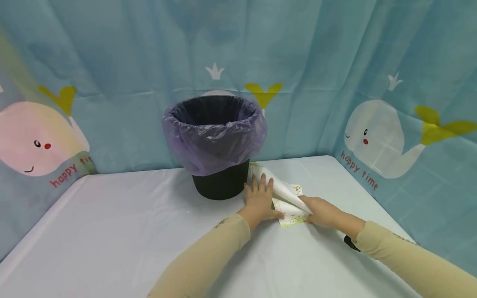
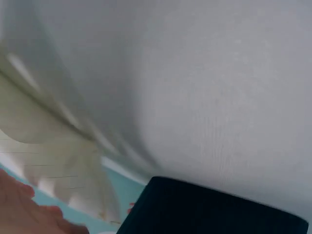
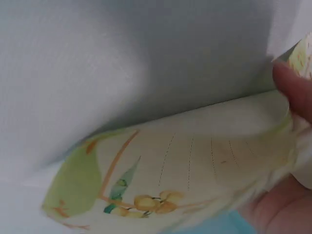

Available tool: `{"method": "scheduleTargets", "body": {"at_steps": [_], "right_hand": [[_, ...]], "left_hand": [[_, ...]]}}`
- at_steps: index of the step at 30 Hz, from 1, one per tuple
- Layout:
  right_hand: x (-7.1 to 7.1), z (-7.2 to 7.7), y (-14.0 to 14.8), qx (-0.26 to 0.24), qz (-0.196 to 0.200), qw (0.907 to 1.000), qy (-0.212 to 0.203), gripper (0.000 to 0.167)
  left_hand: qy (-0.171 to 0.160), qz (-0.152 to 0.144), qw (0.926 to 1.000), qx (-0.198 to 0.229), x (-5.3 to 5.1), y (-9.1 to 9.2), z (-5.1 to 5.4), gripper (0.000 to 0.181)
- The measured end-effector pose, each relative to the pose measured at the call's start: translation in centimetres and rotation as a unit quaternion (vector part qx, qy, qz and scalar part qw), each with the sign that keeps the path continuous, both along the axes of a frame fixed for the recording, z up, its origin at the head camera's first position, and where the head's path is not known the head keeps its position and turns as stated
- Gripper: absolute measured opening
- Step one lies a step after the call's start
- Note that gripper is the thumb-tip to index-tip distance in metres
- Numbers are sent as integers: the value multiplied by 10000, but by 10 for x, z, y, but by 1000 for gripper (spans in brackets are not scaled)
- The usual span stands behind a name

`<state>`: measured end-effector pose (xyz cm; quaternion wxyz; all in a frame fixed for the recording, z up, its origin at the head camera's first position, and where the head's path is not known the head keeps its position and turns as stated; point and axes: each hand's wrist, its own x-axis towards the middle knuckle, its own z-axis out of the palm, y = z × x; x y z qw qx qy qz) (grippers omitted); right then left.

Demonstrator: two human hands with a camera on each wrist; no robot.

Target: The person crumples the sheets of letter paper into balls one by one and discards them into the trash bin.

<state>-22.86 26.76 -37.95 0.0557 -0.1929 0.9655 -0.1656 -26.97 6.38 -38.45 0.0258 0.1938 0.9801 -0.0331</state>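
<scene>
A sheet of lined paper point(image 1: 286, 193) with a green and floral border lies bent and partly folded over on the table. Fingers spread and nearly straight, my left hand point(image 1: 259, 203) rests on its left part, beside the bin. My right hand point(image 1: 323, 212) grips the right end, where the paper bunches up. In the right wrist view the paper point(image 3: 141, 178) curves away from the thumb, showing yellow flowers and thin ruled lines. The left wrist view catches only part of the left hand point(image 2: 31, 209), near the pale sheet point(image 2: 44, 117).
A black bin point(image 1: 221, 184) lined with a purple plastic bag point(image 1: 220, 145) stands just left of the paper. White cloth covers the table point(image 1: 123, 231). Blue curtains point(image 1: 123, 49) with whale prints hang behind and to the right. A small black object point(image 1: 351, 243) shows under the right wrist.
</scene>
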Motion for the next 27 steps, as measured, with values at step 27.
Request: {"method": "scheduleTargets", "body": {"at_steps": [27], "right_hand": [[23,52,-49,-1927,1617,8908,3783,37]], "left_hand": [[-2041,-535,8327,5119,64,-95,51,103]]}}
